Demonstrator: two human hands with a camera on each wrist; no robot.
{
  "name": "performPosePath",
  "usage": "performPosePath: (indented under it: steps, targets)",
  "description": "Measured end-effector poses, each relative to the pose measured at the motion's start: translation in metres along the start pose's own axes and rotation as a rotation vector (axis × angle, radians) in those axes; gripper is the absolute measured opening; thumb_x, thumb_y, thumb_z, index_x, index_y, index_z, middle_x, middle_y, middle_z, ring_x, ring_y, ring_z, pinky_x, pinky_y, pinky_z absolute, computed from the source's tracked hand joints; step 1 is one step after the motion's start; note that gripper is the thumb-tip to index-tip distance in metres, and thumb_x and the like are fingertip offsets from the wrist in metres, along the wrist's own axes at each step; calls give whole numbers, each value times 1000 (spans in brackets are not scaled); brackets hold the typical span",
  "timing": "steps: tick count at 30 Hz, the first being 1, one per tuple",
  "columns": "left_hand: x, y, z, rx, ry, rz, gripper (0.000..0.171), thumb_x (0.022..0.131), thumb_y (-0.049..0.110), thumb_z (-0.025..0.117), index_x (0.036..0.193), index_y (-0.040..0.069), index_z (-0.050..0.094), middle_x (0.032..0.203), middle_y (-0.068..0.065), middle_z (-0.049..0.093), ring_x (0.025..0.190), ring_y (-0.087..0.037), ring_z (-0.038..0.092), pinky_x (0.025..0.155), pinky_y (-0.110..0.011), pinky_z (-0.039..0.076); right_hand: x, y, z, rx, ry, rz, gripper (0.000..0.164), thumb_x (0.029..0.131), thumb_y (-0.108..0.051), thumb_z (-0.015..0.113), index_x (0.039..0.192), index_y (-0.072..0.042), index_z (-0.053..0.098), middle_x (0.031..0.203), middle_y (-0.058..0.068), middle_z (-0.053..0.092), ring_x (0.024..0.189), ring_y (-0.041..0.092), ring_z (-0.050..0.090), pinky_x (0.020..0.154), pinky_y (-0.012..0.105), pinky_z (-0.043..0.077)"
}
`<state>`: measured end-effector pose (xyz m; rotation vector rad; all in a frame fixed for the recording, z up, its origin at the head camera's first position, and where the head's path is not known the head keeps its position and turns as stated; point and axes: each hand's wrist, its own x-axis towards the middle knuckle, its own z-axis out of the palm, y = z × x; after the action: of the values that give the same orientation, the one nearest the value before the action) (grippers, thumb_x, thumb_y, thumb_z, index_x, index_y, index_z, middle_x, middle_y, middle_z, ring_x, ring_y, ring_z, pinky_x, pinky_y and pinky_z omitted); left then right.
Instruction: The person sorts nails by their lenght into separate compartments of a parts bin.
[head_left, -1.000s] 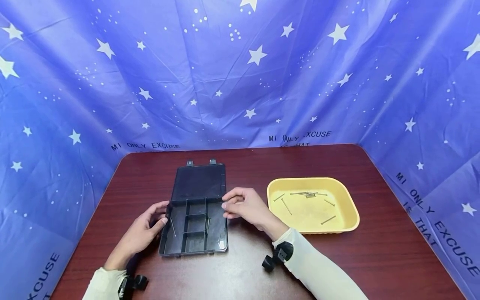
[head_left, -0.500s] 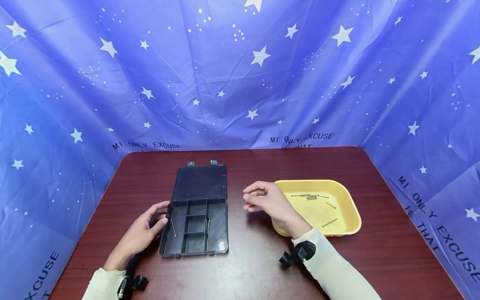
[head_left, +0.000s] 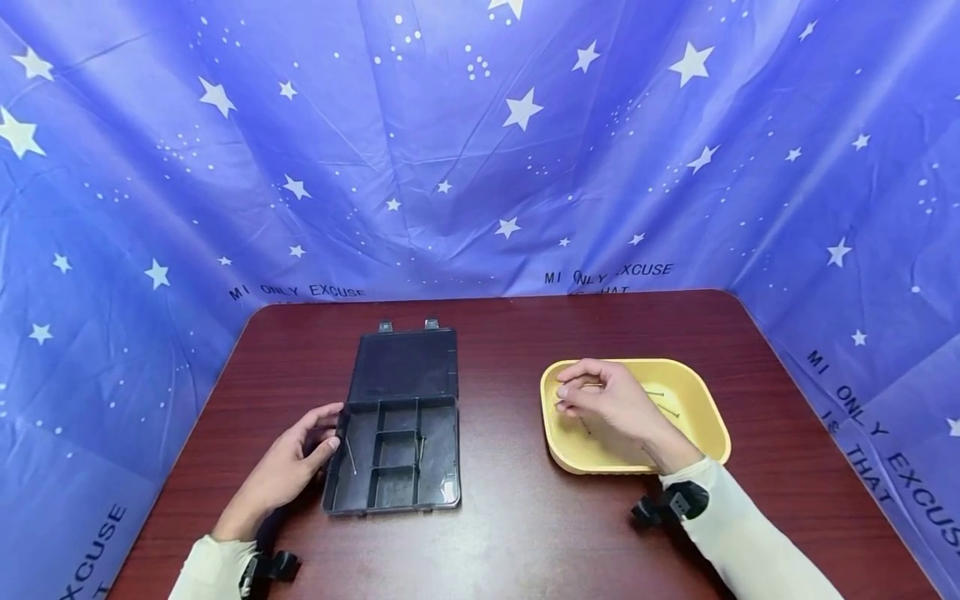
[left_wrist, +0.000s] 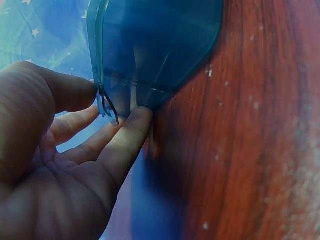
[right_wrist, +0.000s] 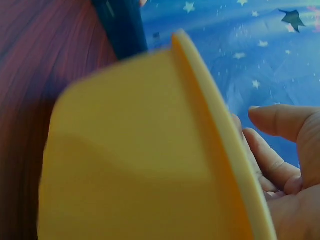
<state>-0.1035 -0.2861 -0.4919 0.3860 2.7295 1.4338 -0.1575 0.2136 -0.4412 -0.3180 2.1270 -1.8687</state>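
Observation:
A black compartment box (head_left: 392, 487) lies on the table with its lid (head_left: 405, 367) folded back. In its left compartment is one nail (head_left: 351, 457); another nail (head_left: 422, 450) leans by the divider right of the middle. My left hand (head_left: 282, 467) holds the box's left side, thumb (left_wrist: 75, 93) at the rim and fingertips (left_wrist: 140, 114) against the wall. Over the yellow tub (head_left: 716, 417) hovers my right hand (head_left: 618, 406), fingers loosely bent, thumb and fingers apart, with nothing seen between them. Several thin nails (head_left: 667, 411) lie in the tub, partly hidden by this hand.
The dark red wooden table (head_left: 498, 500) carries both containers, the box on the left and the tub on the right. A blue star-printed cloth (head_left: 450, 150) hangs behind the table and along its sides. Both wrists wear small black cameras (head_left: 675, 503).
My right hand has moved right, from the box's right edge across the table to above the tub. My left hand stays at the box, and the two nails in it lie as before.

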Motion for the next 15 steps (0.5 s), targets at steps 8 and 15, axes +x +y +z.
performPosePath:
  steps: [8, 15]
  targets:
    - [0, 4, 0, -13, -3, -5, 49, 104, 3, 65, 151, 4, 51, 133, -25, 66, 111, -16, 67, 76, -24, 56, -16, 5, -38, -142, 43, -3, 40, 98, -5, 73, 127, 18, 59, 95, 14, 78, 88, 17, 79, 79, 27, 62]
    - [0, 4, 0, 13, -1, -5, 49, 104, 3, 65, 151, 3, 51, 132, -25, 66, 114, -20, 69, 79, -23, 56, -30, 16, -68, -222, -60, -78, 36, 98, -1, 71, 125, 20, 60, 102, 16, 77, 92, 11, 76, 78, 24, 60]
